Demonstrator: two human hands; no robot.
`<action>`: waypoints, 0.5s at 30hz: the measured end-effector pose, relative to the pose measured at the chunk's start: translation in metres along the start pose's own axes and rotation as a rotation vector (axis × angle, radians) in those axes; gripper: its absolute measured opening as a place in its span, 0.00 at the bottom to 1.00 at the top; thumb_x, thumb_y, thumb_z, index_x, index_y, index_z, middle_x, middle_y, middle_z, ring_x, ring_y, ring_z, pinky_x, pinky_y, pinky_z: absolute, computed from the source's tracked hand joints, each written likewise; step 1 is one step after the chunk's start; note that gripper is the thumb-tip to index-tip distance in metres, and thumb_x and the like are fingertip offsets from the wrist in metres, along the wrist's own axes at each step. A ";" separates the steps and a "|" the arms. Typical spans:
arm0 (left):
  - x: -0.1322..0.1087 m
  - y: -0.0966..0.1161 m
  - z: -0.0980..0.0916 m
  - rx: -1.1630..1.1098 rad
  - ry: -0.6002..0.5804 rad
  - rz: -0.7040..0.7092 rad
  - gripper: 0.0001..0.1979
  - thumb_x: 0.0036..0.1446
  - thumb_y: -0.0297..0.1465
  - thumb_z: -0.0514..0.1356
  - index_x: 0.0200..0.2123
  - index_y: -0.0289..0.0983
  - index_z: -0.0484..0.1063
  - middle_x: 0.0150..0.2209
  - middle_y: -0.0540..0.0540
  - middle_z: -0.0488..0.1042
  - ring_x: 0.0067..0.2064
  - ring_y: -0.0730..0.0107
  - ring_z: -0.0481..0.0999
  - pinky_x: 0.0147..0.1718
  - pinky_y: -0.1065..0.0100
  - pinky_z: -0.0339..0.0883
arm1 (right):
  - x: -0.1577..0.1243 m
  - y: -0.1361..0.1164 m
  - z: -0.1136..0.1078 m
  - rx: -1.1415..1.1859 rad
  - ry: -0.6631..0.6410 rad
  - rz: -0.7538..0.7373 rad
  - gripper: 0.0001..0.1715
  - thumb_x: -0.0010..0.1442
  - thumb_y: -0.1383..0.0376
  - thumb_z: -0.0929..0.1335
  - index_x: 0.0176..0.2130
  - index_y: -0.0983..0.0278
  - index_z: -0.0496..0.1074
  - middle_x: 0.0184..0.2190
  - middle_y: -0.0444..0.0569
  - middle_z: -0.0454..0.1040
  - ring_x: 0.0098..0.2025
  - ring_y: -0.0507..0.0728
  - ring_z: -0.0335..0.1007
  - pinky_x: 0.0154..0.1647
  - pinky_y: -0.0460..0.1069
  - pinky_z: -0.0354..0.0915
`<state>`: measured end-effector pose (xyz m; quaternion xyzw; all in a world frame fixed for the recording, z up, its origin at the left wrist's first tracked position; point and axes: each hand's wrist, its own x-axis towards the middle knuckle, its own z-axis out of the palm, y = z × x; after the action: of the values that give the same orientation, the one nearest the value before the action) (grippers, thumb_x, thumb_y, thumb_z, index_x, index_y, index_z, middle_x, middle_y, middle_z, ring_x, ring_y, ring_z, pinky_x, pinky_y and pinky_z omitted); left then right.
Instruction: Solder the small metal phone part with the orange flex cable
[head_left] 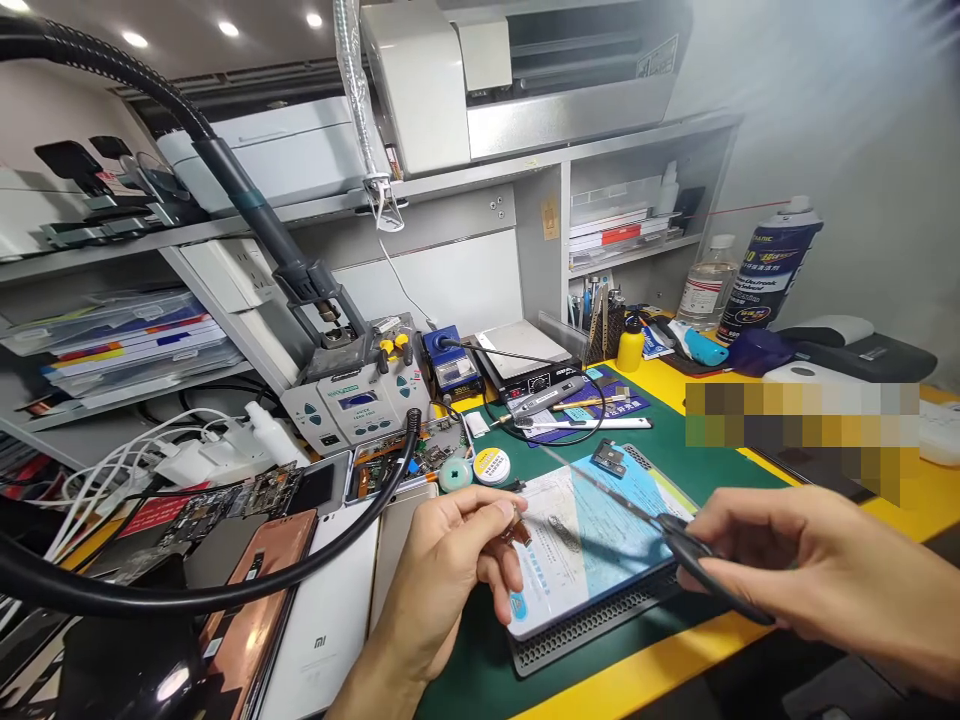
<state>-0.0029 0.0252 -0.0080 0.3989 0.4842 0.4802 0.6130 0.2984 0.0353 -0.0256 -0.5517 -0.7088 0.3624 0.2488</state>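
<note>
Pinching a small brown part (520,532) between thumb and fingertips, the person's left hand (442,560) is closed over the near left portion of a flat white-and-blue box (630,555). The fingers hide some of the part, so its full shape cannot be told. The right hand (799,560) grips a black-handled tool (701,565), its fingers wrapped about the handle; the long, slender metal end reaches across above the box, pointing away and to the left, well apart from the brown part. Blur leaves it unclear whether the tool is a pair of scissors.

A small dark component (609,458) lies on the far part of the box. Beneath the box is a grey perforated tray (562,648), set on a green mat (712,465) that covers much of the yellow worktop (645,678). Just beyond the left hand stand a round white-and-yellow tin (491,466) and a pale green roll (456,474), side by side. Further left, a black hose (225,600) curves over a white phone back (322,600) and a copper-coloured one (259,610). Behind them sits a grey control unit (352,405) with a small display. At the far right, a tall spray can (771,270) stands beside a clear bottle (705,290).
</note>
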 end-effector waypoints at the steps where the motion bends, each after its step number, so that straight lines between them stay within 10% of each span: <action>1: 0.000 -0.001 0.000 0.029 0.006 0.018 0.17 0.52 0.39 0.70 0.37 0.30 0.79 0.25 0.49 0.76 0.19 0.74 0.72 0.12 0.76 0.65 | 0.003 -0.001 -0.006 -0.068 -0.018 0.034 0.18 0.59 0.48 0.75 0.32 0.60 0.80 0.22 0.45 0.75 0.22 0.54 0.65 0.20 0.47 0.60; 8: -0.004 -0.004 -0.005 0.235 0.102 0.184 0.21 0.62 0.44 0.66 0.46 0.30 0.78 0.20 0.50 0.76 0.16 0.76 0.71 0.18 0.76 0.63 | 0.023 0.007 -0.045 -0.565 0.257 0.176 0.15 0.65 0.53 0.68 0.33 0.60 0.72 0.28 0.54 0.77 0.27 0.61 0.71 0.29 0.55 0.60; 15: -0.005 -0.003 -0.007 0.334 0.192 0.317 0.19 0.64 0.45 0.65 0.47 0.34 0.79 0.21 0.52 0.76 0.18 0.75 0.73 0.20 0.75 0.66 | 0.051 0.010 -0.050 -0.713 0.060 0.148 0.18 0.65 0.55 0.73 0.29 0.63 0.73 0.25 0.40 0.71 0.25 0.52 0.64 0.29 0.49 0.61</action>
<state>-0.0099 0.0201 -0.0118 0.5181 0.5443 0.5195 0.4067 0.3283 0.0977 -0.0056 -0.6639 -0.7412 0.0932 0.0349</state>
